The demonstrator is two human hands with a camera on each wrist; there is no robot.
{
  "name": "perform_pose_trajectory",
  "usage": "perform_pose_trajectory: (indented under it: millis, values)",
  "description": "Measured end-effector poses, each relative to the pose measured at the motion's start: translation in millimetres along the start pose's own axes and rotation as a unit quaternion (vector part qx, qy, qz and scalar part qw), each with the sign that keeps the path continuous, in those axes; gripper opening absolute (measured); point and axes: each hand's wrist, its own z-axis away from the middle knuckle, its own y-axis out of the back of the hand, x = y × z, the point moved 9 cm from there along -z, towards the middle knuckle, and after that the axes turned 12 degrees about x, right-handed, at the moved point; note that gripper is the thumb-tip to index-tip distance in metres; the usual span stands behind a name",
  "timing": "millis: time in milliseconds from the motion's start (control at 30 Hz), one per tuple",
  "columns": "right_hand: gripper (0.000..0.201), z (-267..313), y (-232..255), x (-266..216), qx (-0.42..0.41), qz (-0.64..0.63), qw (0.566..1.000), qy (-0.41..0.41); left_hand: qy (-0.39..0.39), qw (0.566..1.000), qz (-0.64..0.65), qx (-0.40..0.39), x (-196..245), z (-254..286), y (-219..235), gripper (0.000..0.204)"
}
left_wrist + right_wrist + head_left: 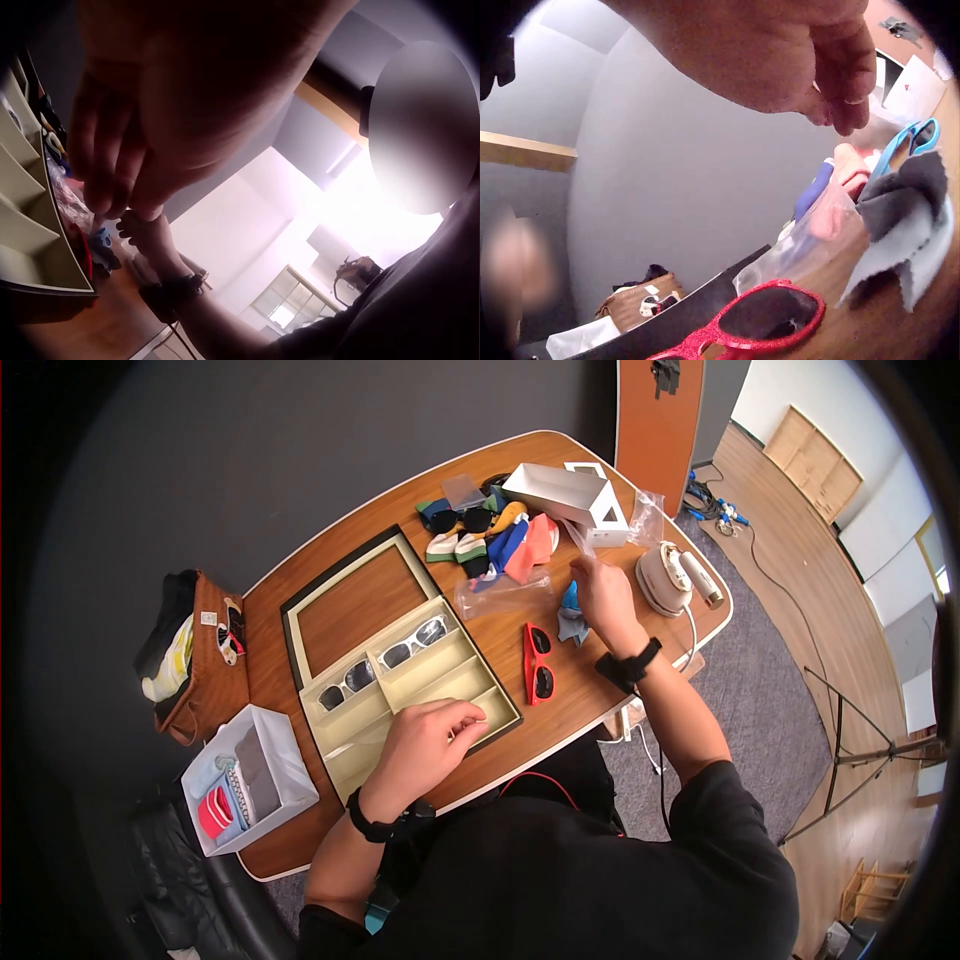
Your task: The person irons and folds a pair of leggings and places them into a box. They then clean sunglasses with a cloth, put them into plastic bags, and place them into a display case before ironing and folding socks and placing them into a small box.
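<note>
Clerk: Entry one, the left hand?
Checker: Left hand (425,745), above the near edge of the case; fingers loosely bent, thumb near the index finger, grip slack.
Clerk: Entry two, the right?
Checker: Right hand (607,600), raised towards the far side of the table; fingers bent, tips close together beside a strip of clear plastic film (580,538). Whether they pinch it, cannot tell.
Clerk: Beneath that hand?
Checker: Sunglasses with light-blue frames (904,146), lying against a crumpled grey cloth with jagged edges (915,240), on the brown wood-look table with white edging (585,680).
Clerk: Between the hands?
Checker: One pair of glittery red-framed sunglasses (543,682), just beside the case.
Clerk: The case itself?
Checker: Black-edged display case with cream compartments (445,685), windowed lid raised. Two pale-framed, dark-lensed pairs, one (432,630) to the right of the other (359,676), in the compartments nearest the lid.
Clerk: Remaining stock?
Checker: Far side: a pile of multicoloured cloth items (530,545), black sunglasses (478,520) on top; an open white cardboard box (555,490); a white rounded appliance with a cord (663,580). Left end: a brown bag (215,660) and a white bin of folded textiles (285,780).
</note>
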Motion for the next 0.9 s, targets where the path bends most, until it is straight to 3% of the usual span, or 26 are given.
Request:
perform_pose_trajectory:
  millis: [33,100,167,233,267,333,400,467,500,567,700,767,867,900]
  values:
    - [0.021,6.1,15.3,-7.7,-0.002,0.000,1.000,-0.002,-0.020,0.999,-0.029,-0.028,1.7,-6.0,-8.0,0.010]
    - [0.025,29.3,19.4,-17.4,-0.114,0.000,0.993,-0.019,-0.059,0.995,-0.069,-0.036,-6.7,-25.2,-23.7,0.010]
    - [0.024,46.2,22.1,-18.2,-0.100,-0.004,0.995,0.010,-0.102,0.988,-0.108,-0.045,-12.7,-49.6,-42.3,0.011]
    - [0.022,57.0,13.6,-15.6,-0.147,0.048,0.987,0.031,-0.142,0.959,-0.233,-0.076,-19.3,-76.4,-65.8,0.012]
    - [0.022,60.7,7.1,-11.2,-0.152,0.063,0.985,0.041,-0.143,0.959,-0.233,-0.078,-24.7,-89.2,-73.8,0.012]
    - [0.021,65.0,9.8,-4.5,-0.147,0.056,0.987,0.034,-0.264,0.925,-0.246,-0.119,-18.9,-100.8,-97.2,0.018]
    - [0.021,69.1,19.4,-4.9,-0.142,0.049,0.988,0.026,-0.270,0.921,-0.228,-0.162,-27.3,-107.1,-113.6,0.021]
    - [0.017,67.4,47.7,-4.1,-0.100,0.007,0.994,-0.035,-0.268,0.911,-0.220,-0.223,-29.6,-104.7,-125.2,0.029]
    - [0.017,70.8,53.1,-3.0,-0.100,0.007,0.994,-0.036,-0.267,0.911,-0.220,-0.224,-27.8,-105.3,-124.4,0.029]
    - [0.014,78.4,71.8,10.0,-0.038,-0.094,0.987,-0.121,-0.277,0.901,-0.230,-0.241,-27.1,-102.8,-126.0,0.030]
    - [0.015,114.5,60.6,23.3,-0.074,-0.183,0.949,-0.245,-0.296,0.884,-0.251,-0.263,-30.4,-97.4,-137.1,0.031]
    - [0.021,133.8,45.1,32.6,-0.076,-0.195,0.940,-0.268,-0.330,0.865,-0.275,-0.257,-26.7,-93.9,-144.4,0.025]
    - [0.021,154.2,27.5,38.5,-0.095,-0.300,0.870,-0.378,-0.395,0.853,-0.259,-0.224,-19.5,-91.3,-152.5,0.018]
    - [0.021,153.7,26.5,36.7,-0.095,-0.301,0.870,-0.379,-0.395,0.852,-0.259,-0.224,-21.9,-91.0,-153.6,0.018]
